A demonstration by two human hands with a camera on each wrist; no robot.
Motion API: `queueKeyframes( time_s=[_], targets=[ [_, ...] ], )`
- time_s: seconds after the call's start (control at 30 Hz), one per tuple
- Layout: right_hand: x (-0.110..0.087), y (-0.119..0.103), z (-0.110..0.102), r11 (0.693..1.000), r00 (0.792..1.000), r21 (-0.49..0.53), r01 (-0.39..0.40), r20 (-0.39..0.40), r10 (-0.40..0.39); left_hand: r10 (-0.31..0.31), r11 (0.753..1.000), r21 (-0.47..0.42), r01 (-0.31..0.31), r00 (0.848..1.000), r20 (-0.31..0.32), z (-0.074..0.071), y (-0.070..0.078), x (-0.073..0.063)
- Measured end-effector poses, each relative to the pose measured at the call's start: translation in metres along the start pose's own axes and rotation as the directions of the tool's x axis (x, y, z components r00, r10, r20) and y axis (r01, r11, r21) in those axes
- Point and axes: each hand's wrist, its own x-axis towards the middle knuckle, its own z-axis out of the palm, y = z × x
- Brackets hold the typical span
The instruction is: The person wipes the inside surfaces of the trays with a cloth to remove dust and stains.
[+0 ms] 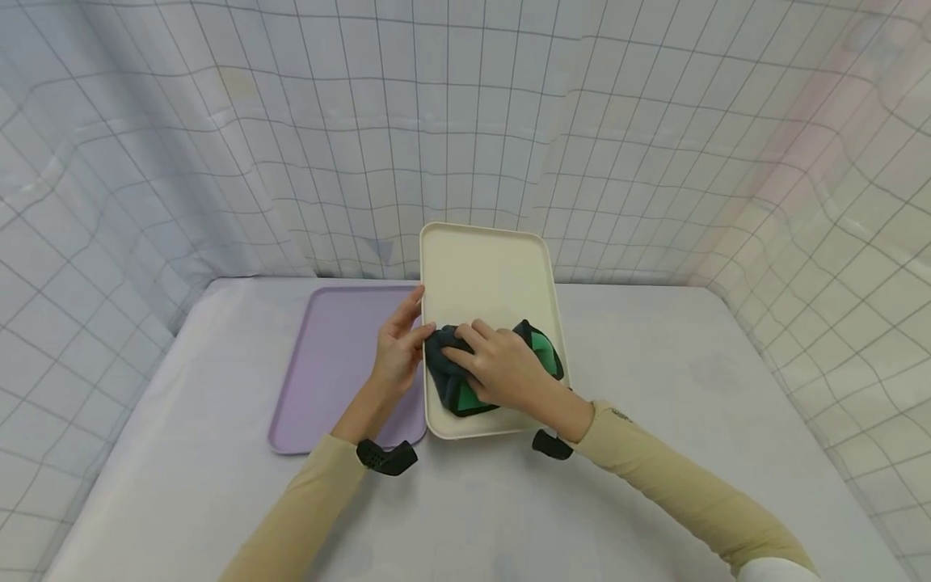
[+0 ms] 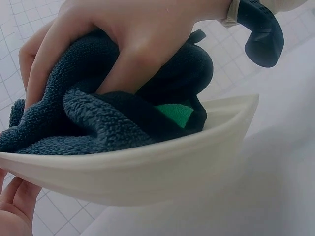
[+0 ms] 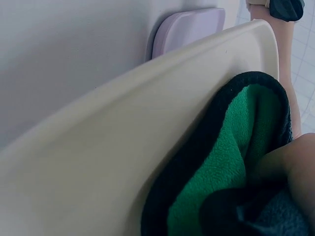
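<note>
My left hand [image 1: 396,352] holds the left edge of a cream tray [image 1: 483,275], its thumb at the rim and fingers along the side. The tray is raised off the table in the left wrist view. Bunched on the tray's near half is a towel [image 1: 445,368], dark blue-grey on one side and green on the other, with black edging. My right hand [image 1: 505,368] grips the towel from above, fingers curled into its folds. In the right wrist view, a green part of the towel [image 3: 236,132] lies against the tray surface; most fingertips are hidden there.
A purple tray [image 1: 342,347] lies on the white-covered table [image 1: 640,420] at the left, its right side partly behind the cream tray. Grid-patterned white curtains [image 1: 480,121] hang at the back and on both sides.
</note>
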Motion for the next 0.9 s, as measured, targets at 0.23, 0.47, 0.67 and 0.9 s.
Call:
queueKeyframes(
  time_s=[0.23,0.47,0.67,0.9],
  targets=[
    [0.0001,0.0002,-0.0019,0.998,0.998,-0.007,0.057,0.004,-0.057,0.012,1.000,-0.002,-0.012,1.000,-0.012,-0.0018,0.0018,0.0010],
    [0.0006,-0.0003,-0.0041,0.997,0.997,-0.010,0.075,0.009,-0.075,0.032,0.999,-0.012,-0.032,0.999,-0.004,-0.0032,0.0035,0.0032],
    [-0.0009,0.0001,-0.0018,0.996,0.997,-0.021,0.083,-0.001,-0.083,0.046,0.999,-0.017,-0.046,0.999,-0.003,-0.0025,0.0036,0.0026],
    [-0.0032,0.0025,0.0028,0.997,0.997,-0.030,0.068,-0.020,-0.068,0.050,0.999,-0.020,-0.050,0.999,0.005,-0.0020,0.0044,0.0039]
  ],
)
